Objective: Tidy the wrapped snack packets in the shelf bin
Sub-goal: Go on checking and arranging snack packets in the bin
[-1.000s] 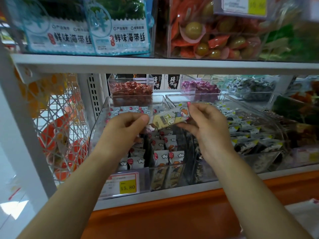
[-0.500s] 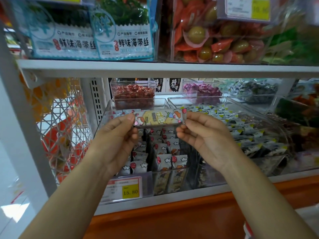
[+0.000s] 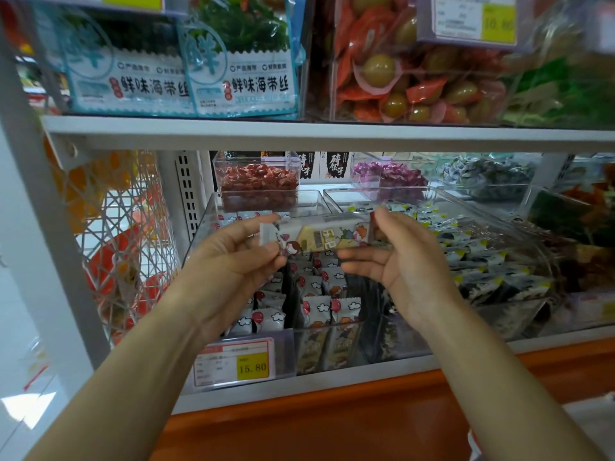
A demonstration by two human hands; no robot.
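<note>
A long wrapped snack packet [image 3: 324, 237] with cartoon print is held level above the clear shelf bin [image 3: 199, 234]. My left hand [image 3: 233, 261] pinches its left end between thumb and fingers. My right hand [image 3: 399, 261] holds its right end with thumb on top and fingers loosely spread below. In the bin beneath, rows of small white packets [image 3: 319, 307] with red balloons and clouds stand upright, and more long cartoon packets [image 3: 327, 351] lean against the front wall.
A price tag reading 15.80 [image 3: 238, 364] hangs on the bin front. A neighbouring clear bin [image 3: 519, 227] of dark packets sits to the right. Small tubs of red [image 3: 258, 184] and purple sweets [image 3: 389, 176] stand behind. The upper shelf [image 3: 299, 133] hangs close overhead.
The packet went from tilted to level as my left hand slid out to its left end. Both hands now hold it stretched between them, slightly lower over the bin.
</note>
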